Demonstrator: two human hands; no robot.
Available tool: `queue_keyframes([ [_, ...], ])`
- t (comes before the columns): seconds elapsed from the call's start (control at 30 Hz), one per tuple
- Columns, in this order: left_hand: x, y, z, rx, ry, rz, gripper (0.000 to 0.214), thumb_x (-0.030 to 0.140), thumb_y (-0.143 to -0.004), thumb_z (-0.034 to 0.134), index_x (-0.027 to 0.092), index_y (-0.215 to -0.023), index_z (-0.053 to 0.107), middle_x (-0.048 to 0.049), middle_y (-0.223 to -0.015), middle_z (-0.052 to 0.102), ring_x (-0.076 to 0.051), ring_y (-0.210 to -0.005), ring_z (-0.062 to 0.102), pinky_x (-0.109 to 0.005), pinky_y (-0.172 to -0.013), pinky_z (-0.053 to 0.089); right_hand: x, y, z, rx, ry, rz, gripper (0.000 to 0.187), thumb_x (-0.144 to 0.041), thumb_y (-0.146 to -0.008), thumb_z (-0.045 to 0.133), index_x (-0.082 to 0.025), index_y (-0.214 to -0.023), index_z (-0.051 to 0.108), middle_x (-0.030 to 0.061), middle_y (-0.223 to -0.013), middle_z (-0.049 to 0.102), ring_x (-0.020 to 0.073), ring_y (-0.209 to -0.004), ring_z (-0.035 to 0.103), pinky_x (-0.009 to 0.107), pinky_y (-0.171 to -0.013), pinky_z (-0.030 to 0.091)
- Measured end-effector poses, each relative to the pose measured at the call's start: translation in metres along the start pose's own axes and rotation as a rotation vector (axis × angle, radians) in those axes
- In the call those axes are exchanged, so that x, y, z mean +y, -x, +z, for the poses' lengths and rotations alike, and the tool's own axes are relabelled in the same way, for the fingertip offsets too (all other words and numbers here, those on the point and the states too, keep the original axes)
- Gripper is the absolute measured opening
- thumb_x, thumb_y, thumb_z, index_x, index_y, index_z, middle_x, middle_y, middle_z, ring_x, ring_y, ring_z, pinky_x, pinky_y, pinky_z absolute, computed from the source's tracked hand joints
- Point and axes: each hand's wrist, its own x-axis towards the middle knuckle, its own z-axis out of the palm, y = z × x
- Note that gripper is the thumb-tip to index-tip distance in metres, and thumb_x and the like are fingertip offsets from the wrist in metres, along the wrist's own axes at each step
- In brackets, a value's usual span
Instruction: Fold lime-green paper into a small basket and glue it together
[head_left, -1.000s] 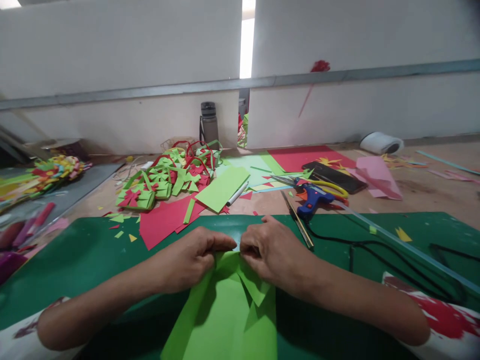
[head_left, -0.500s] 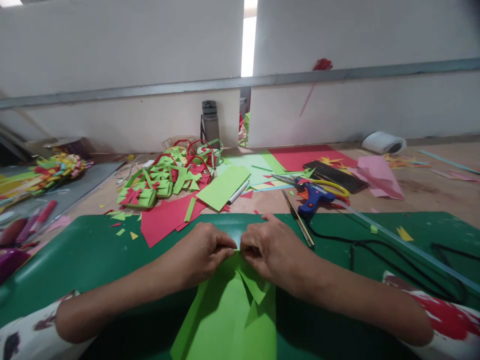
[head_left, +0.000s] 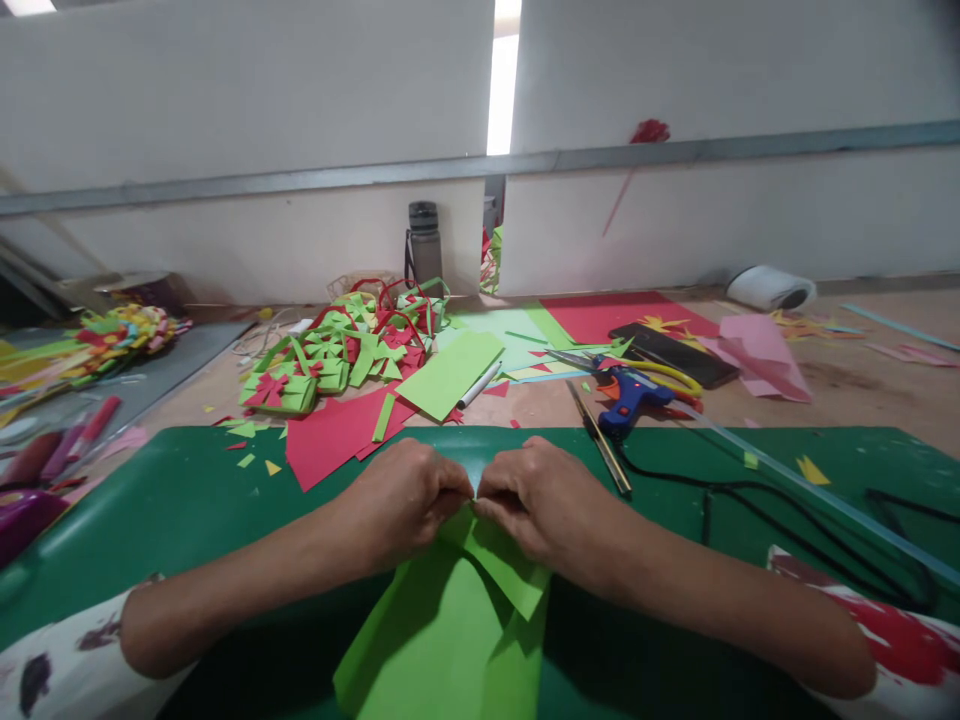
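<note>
A folded sheet of light green paper (head_left: 442, 640) hangs toward me in the lower middle, its upper edge pinched between my two hands. My left hand (head_left: 409, 500) is closed, thumb and fingers gripping the edge from the left. Close beside it, my right hand (head_left: 536, 500) grips the same edge, also closed. Below my right hand a loose flap of the paper sticks out to the right. The fingertips nearly meet, and they hide the exact fold between them.
Beyond my hands lie red paper (head_left: 337, 435), a white marker (head_left: 480, 384) and small green paper bags (head_left: 281, 390). To the right are a gold cutter (head_left: 600, 440), a blue glue gun (head_left: 630, 400) with its black cord, and a phone (head_left: 675, 355). A bottle (head_left: 425, 245) stands behind.
My hands have drawn slightly closer together at the paper's edge, and my right index finger has come down. The green paper's lower part has shifted a little left.
</note>
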Motion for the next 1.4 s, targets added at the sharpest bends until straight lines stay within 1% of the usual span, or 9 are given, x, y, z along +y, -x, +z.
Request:
queue_keyframes([
  [0.07, -0.001, 0.000, -0.003, -0.017, 0.008, -0.011, 0.022, 0.012, -0.077, 0.046, 0.014, -0.071, 0.067, -0.0002, -0.056, 0.057, -0.009, -0.051, 0.045, -0.017, -0.047, 0.029, 0.000, -0.001, 0.001, -0.008, -0.006, -0.027, 0.018, -0.012, -0.076, 0.054, -0.016, -0.059, 0.060, -0.0008, -0.055, 0.055, 0.0094, -0.052, 0.038, 0.028, -0.066, 0.034],
  [0.33, -0.011, -0.003, -0.015, -0.086, 0.182, -0.206, 0.014, 0.017, -0.071, 0.052, 0.012, -0.067, 0.064, 0.0020, -0.055, 0.053, -0.009, -0.050, 0.044, -0.017, -0.045, 0.030, 0.002, 0.000, 0.002, 0.010, 0.066, -0.046, 0.018, -0.006, -0.070, 0.051, -0.017, -0.057, 0.058, -0.0013, -0.060, 0.057, 0.0098, -0.055, 0.043, 0.040, -0.088, 0.030],
  [0.5, -0.007, -0.002, -0.016, -0.087, 0.154, -0.170, 0.017, 0.011, -0.069, 0.051, 0.013, -0.071, 0.067, -0.0017, -0.063, 0.063, -0.014, -0.061, 0.054, -0.020, -0.056, 0.039, 0.006, 0.000, 0.003, 0.044, 0.055, -0.065, 0.018, -0.003, -0.065, 0.051, -0.017, -0.055, 0.058, -0.0022, -0.058, 0.056, 0.0089, -0.053, 0.040, 0.042, -0.090, 0.030],
  [0.7, 0.015, -0.003, -0.017, 0.033, -0.019, -0.119, 0.018, 0.014, -0.066, 0.062, 0.018, -0.083, 0.065, -0.0042, -0.077, 0.067, -0.018, -0.070, 0.059, -0.022, -0.059, 0.039, 0.003, -0.002, -0.001, 0.002, 0.059, -0.045, 0.019, -0.001, -0.062, 0.052, -0.017, -0.055, 0.058, -0.0015, -0.059, 0.061, 0.0100, -0.054, 0.046, 0.042, -0.092, 0.029],
  [0.83, 0.019, -0.015, -0.011, -0.008, 0.015, -0.062, 0.017, 0.007, -0.064, 0.061, 0.016, -0.078, 0.060, -0.0011, -0.069, 0.065, -0.014, -0.060, 0.054, -0.020, -0.052, 0.034, 0.004, -0.002, 0.000, 0.024, 0.043, -0.065, 0.016, -0.004, -0.067, 0.054, -0.017, -0.064, 0.063, 0.0011, -0.065, 0.066, 0.0128, -0.060, 0.053, 0.043, -0.093, 0.027],
  [1.0, 0.013, -0.022, -0.006, -0.002, 0.020, 0.052, 0.021, 0.004, -0.066, 0.054, 0.016, -0.082, 0.059, 0.0024, -0.063, 0.060, -0.010, -0.053, 0.046, -0.020, -0.048, 0.028, 0.013, -0.001, 0.002, 0.099, 0.013, -0.072, 0.019, -0.008, -0.073, 0.053, -0.015, -0.058, 0.061, 0.0001, -0.058, 0.062, 0.0097, -0.053, 0.046, 0.038, -0.084, 0.034],
  [1.13, 0.010, -0.021, -0.007, 0.023, -0.055, 0.045, 0.015, 0.005, -0.069, 0.052, 0.015, -0.074, 0.061, 0.0012, -0.060, 0.059, -0.009, -0.053, 0.045, -0.020, -0.050, 0.028, 0.011, 0.000, -0.005, 0.130, -0.051, -0.052, 0.020, -0.006, -0.074, 0.052, -0.015, -0.059, 0.062, -0.0002, -0.060, 0.060, 0.0094, -0.055, 0.046, 0.037, -0.084, 0.035],
  [1.27, 0.008, -0.017, -0.013, 0.141, -0.096, 0.013, 0.018, 0.010, -0.076, 0.049, 0.014, -0.068, 0.064, -0.0004, -0.056, 0.057, -0.009, -0.051, 0.045, -0.021, -0.049, 0.027, 0.010, 0.005, -0.021, 0.279, -0.302, 0.084, 0.018, -0.018, -0.078, 0.055, -0.016, -0.094, 0.064, 0.0052, -0.083, 0.065, 0.0154, -0.076, 0.057, 0.029, -0.071, 0.043],
  [1.4, 0.008, -0.010, -0.020, 0.296, -0.155, -0.038, 0.021, 0.014, -0.077, 0.050, 0.013, -0.060, 0.062, 0.0007, -0.048, 0.053, -0.008, -0.045, 0.042, -0.021, -0.047, 0.026, 0.008, 0.014, -0.025, 0.414, -0.388, 0.216, 0.064, -0.032, -0.072, 0.063, -0.017, -0.129, 0.040, 0.0129, -0.118, 0.056, 0.0250, -0.109, 0.052, 0.040, -0.090, 0.042],
])
